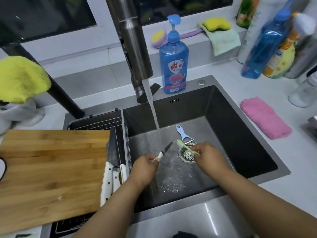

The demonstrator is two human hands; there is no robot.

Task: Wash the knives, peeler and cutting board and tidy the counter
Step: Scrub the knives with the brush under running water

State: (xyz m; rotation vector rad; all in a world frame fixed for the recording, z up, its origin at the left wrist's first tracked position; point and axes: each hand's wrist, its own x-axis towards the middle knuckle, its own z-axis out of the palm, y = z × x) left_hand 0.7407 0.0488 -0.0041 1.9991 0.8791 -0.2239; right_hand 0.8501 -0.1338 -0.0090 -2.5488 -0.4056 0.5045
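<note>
white desk [283, 169] framed the sink [240, 134], tap running for rinsing. board [51, 169] lay across the rack [96, 123], three knives [113, 170] beside it, probably draining. left hand [145, 166] pinched a small knife [163, 152] near the stream; right hand [208, 156] gripped a green brush [184, 147] to scrub. peeler [184, 135] waited by the drain [187, 154].

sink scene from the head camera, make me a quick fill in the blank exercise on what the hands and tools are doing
1. The left hand holds a small black-bladed knife by its ____ handle.
2. The right hand holds a light green ____.
3. The blue plastic peeler lies in the grey steel sink beside the round metal ____.
4. The bamboo cutting board lies to the ____ of the sink.

Missing words: white; brush; drain; left
</note>
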